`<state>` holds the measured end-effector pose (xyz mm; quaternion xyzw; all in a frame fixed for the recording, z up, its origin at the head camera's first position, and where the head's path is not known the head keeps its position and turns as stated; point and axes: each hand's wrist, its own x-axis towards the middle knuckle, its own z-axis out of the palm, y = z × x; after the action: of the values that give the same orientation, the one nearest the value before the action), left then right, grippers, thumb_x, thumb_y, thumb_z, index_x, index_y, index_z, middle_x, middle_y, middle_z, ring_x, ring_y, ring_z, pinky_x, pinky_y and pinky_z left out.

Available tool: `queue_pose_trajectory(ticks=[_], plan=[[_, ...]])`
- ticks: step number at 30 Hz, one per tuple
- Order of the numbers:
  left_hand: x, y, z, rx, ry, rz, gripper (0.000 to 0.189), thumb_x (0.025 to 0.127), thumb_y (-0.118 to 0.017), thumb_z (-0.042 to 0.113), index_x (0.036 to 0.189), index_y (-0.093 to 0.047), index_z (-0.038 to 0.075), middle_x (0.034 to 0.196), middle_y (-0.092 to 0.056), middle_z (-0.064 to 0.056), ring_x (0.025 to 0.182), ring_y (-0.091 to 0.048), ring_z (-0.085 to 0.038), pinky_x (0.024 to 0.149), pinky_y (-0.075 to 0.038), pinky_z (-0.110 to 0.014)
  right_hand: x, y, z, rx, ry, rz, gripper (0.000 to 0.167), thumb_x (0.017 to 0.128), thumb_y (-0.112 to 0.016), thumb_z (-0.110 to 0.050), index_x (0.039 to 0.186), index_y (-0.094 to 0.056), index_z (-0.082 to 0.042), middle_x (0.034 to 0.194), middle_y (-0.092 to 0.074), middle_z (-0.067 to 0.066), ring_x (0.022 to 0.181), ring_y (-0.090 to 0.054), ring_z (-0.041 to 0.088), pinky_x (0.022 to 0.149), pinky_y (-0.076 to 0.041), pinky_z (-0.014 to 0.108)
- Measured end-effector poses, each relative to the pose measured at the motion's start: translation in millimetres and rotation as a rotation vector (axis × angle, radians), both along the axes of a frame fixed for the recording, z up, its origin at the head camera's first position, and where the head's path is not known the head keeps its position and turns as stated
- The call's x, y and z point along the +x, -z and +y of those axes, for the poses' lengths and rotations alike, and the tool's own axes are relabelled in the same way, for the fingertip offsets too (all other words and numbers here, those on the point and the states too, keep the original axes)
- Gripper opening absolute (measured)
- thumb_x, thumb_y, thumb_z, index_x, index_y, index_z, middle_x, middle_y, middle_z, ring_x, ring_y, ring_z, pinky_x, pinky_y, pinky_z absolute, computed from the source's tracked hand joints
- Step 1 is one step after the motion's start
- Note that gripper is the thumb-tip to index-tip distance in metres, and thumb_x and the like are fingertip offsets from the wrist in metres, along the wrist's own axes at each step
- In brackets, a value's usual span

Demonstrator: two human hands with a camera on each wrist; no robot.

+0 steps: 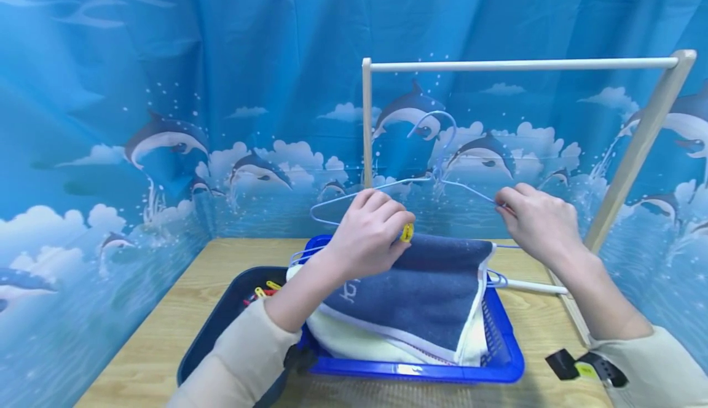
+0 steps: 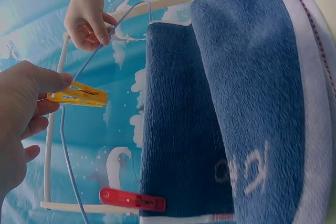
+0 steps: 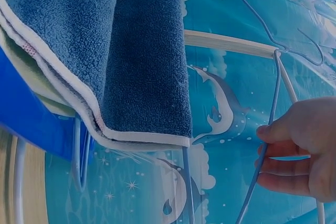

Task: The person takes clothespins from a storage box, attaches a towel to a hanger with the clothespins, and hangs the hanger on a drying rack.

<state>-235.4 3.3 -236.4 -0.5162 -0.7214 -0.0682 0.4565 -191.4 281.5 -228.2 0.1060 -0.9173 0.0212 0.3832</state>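
Observation:
A light blue wire hanger (image 1: 437, 173) stands upright with its hook on top. My right hand (image 1: 539, 220) pinches its right sloping arm between thumb and fingers. Over the hanger's lower bar hangs a folded dark blue towel (image 1: 409, 291) with a white border. Near one end of the fold, a red clothespin (image 2: 132, 200) clips the towel to the bar. My left hand (image 1: 367, 233) holds a yellow clothespin (image 2: 79, 95) between thumb and fingers, above the towel's top fold. In the left wrist view this clothespin is apart from the towel.
Below the towel sits a blue basket (image 1: 409, 371) with pale cloth and more hangers (image 1: 496, 280). A dark bin (image 1: 201, 328) with several clothespins (image 1: 260, 292) stands left of it. Behind rises a wooden rack with a white rail (image 1: 520, 65), in front of a dolphin-print curtain (image 1: 265, 58).

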Motion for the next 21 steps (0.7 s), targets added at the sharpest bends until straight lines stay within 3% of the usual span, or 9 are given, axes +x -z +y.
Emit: queue_pose_trajectory(ticks=[9,21], plan=[[2.5,-2.7,16.2,-0.028,-0.019,-0.071,0.031,0.074,-0.075,0.028,0.099,-0.067,0.012,0.098,-0.065,-0.001,0.097,-0.053,-0.020,0.092,-0.036,-0.037,-0.1,1.2,0.6,-0.002,-0.012,0.022,0.010,0.079,-0.068,-0.005,0.087,-0.065,-0.011,0.075,-0.057,0.004,0.051,-0.048,0.020,0.038,-0.032,0.036],[0.3,-0.1,40.2,-0.063,-0.039,-0.098,0.032,0.077,-0.073,0.033,0.102,-0.066,0.015,0.101,-0.063,0.002,0.101,-0.052,-0.017,0.097,-0.032,-0.037,-0.1,2.0,-0.2,-0.002,-0.015,0.042,0.010,0.079,-0.068,-0.005,0.087,-0.065,-0.011,0.075,-0.057,0.004,0.050,-0.047,0.019,0.037,-0.030,0.034]])
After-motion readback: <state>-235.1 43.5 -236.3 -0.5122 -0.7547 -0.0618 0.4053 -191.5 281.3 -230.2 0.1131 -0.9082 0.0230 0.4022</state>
